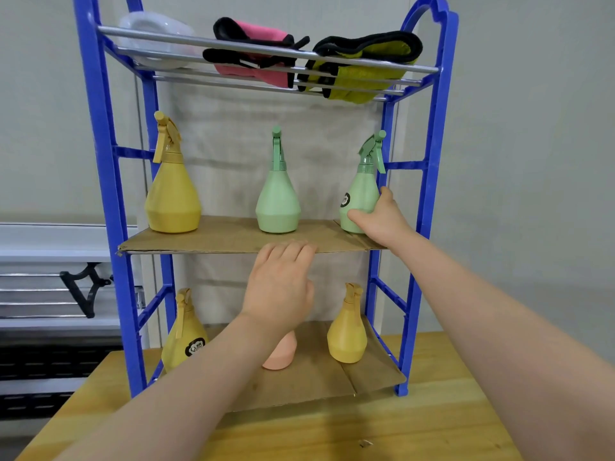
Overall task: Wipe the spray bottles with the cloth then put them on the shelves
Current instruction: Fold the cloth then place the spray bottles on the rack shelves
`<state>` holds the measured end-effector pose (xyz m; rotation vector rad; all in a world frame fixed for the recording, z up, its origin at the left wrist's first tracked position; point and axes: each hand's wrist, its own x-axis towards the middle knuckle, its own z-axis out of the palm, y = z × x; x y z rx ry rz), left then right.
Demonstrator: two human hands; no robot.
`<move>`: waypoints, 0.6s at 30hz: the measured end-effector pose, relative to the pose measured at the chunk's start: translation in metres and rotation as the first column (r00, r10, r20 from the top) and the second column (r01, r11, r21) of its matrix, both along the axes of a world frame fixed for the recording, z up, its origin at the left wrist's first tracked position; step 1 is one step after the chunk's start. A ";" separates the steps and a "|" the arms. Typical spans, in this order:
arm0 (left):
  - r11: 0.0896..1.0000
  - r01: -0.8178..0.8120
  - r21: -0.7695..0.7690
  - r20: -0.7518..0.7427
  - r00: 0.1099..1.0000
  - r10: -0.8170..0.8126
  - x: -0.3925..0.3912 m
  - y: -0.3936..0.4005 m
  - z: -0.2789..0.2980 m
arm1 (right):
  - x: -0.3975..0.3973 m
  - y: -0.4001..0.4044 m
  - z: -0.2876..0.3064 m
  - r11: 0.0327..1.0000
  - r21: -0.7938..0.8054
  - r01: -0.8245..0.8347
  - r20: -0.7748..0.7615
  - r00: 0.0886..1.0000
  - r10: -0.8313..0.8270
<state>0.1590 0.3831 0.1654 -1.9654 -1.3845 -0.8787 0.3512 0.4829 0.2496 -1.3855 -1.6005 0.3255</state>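
1. Rack (100,161) of blue plastic stands on the wooden counter (432,410), with three levels: a top one of metal rods and two lower ones lined with cardboard.
2. Top level holds a clear plastic tub (149,31), a pink cloth (253,51) and a yellow-green cloth (366,64), both edged in black.
3. Middle shelf (216,239) holds three spray bottles: a yellow one (173,197) at the left, a green one (278,201) in the middle and a second green bottle (357,197) at the right end.
4. Right hand (382,217) grips that right green bottle low on its body, fingers wrapped round it.
5. Left hand (279,281) reaches toward the shelf's front edge, fingers loosely extended and holding nothing.
6. Bottom shelf (316,384) holds three more: a yellow labelled bottle (183,341), a pink bottle (283,356) and a small yellow bottle (347,334).
7. Pink bottle is mostly hidden behind the left wrist; only its base shows.
8. Count: six bottles, two cloths, one tub.
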 end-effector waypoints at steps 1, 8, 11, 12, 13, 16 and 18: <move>1.000 0.003 -0.002 -0.004 1.000 -0.003 -0.001 0.000 0.002 | -0.001 -0.003 0.000 1.000 0.006 0.026 -0.010 1.000 -0.025; 0.998 0.034 -0.060 0.034 0.999 -0.032 -0.019 -0.008 0.007 | -0.003 -0.051 -0.022 0.853 0.502 0.143 -0.072 0.990 -0.123; 0.999 -0.030 -0.027 0.022 0.999 0.030 -0.040 -0.014 0.006 | -0.023 -0.066 -0.021 0.848 0.504 -0.163 0.279 0.960 0.019; 0.998 -0.052 -0.020 0.027 0.998 0.053 -0.048 -0.015 0.006 | -0.036 -0.066 -0.017 0.874 0.429 -0.227 0.340 0.937 0.077; 0.997 -0.074 -0.016 0.039 0.996 0.075 -0.055 -0.017 0.006 | -0.050 -0.064 -0.011 0.900 0.351 -0.257 0.358 0.925 0.125; 0.989 -0.146 0.000 0.083 0.986 0.145 -0.075 -0.019 0.006 | -0.092 -0.051 0.003 0.968 0.119 -0.221 0.286 0.941 0.180; 0.984 -0.176 -0.002 0.100 0.979 0.175 -0.086 -0.021 0.006 | -0.113 -0.041 0.007 0.978 0.034 -0.208 0.209 0.958 0.197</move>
